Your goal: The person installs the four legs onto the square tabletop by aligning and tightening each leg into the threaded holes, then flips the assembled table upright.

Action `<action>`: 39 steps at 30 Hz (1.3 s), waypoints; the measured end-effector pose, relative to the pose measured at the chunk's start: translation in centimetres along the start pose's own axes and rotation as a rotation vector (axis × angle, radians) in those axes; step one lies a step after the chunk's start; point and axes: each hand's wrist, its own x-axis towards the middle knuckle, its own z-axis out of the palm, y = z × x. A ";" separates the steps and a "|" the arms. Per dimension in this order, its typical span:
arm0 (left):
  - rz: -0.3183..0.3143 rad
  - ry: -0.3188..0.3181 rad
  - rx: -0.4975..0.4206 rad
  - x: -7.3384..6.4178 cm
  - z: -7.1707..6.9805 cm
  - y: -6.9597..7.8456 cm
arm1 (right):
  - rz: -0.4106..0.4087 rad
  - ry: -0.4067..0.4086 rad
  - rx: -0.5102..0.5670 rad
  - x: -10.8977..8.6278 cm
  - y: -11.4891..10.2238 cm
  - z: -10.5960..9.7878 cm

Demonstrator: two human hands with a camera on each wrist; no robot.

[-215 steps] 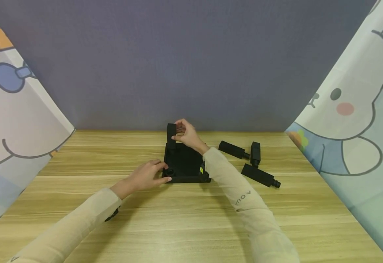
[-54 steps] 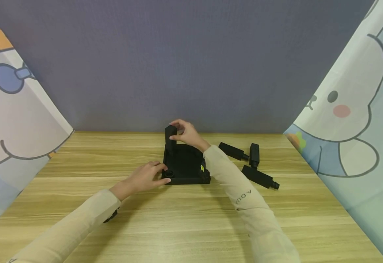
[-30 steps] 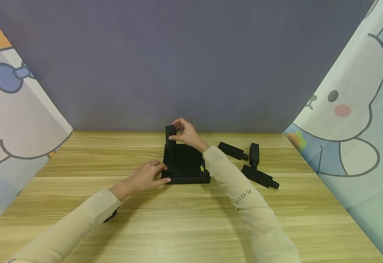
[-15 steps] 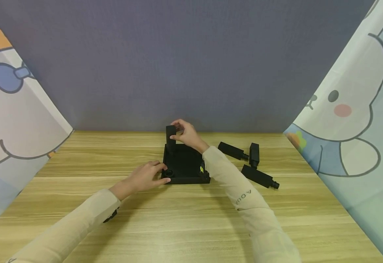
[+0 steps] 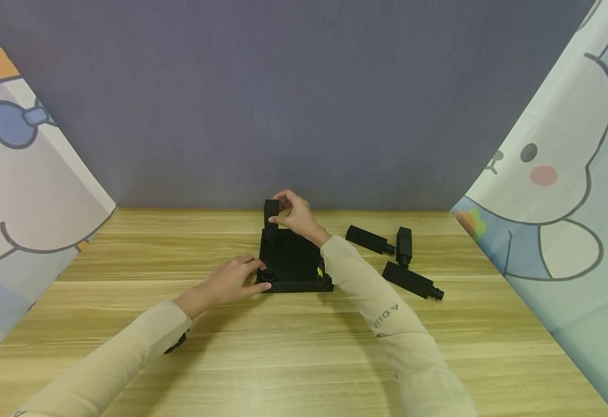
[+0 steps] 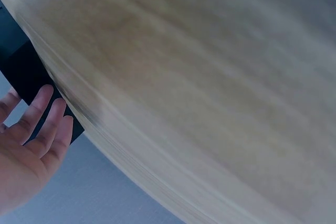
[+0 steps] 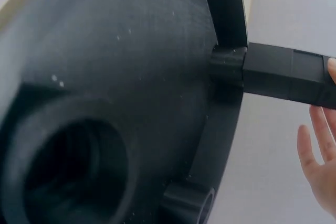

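In the head view my right hand (image 5: 298, 219) pinches a black square-section post (image 5: 270, 214) between thumb and fingers. The post stands upright over the back left corner of a shallow black square tray (image 5: 295, 286). Seen from the right wrist, the post's narrower round end (image 7: 228, 62) meets the tray's corner, and my right fingertips (image 7: 317, 121) are at its far end. My left hand (image 5: 230, 280) holds the tray's front left corner, thumb at the front wall and fingers along the left side. A round socket (image 5: 268, 275) shows inside that corner.
Three similar black posts with stepped round ends lie on the wooden table (image 5: 262, 359) to the right: one at the back (image 5: 367, 239), one pointing forward (image 5: 404, 246) and one nearer (image 5: 413, 281). A small yellow-green mark (image 5: 320, 270) shows by the tray's front right corner.
The post has turned about its long axis: 1.8 s ago two of its faces showed, now mainly one. It stays at the same tray corner. My left hand has kept its place.
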 end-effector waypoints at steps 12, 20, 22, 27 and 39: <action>-0.020 -0.020 -0.014 0.0 -0.2 0.0 | 0.007 -0.127 0.021 0.5 0.3 -1.1; -0.013 -0.023 -0.014 0.0 -0.2 -0.1 | 0.001 -0.053 0.024 0.0 0.4 -0.7; -0.015 -0.023 -0.018 0.1 -0.2 0.0 | -0.014 -0.028 0.014 -0.1 0.4 -0.6; -0.020 -0.022 -0.017 0.1 -0.3 0.0 | -0.003 -0.016 0.012 -0.1 0.4 -0.5; -0.023 -0.027 -0.019 0.1 -0.2 -0.1 | -0.027 -0.125 0.001 0.6 0.5 -0.8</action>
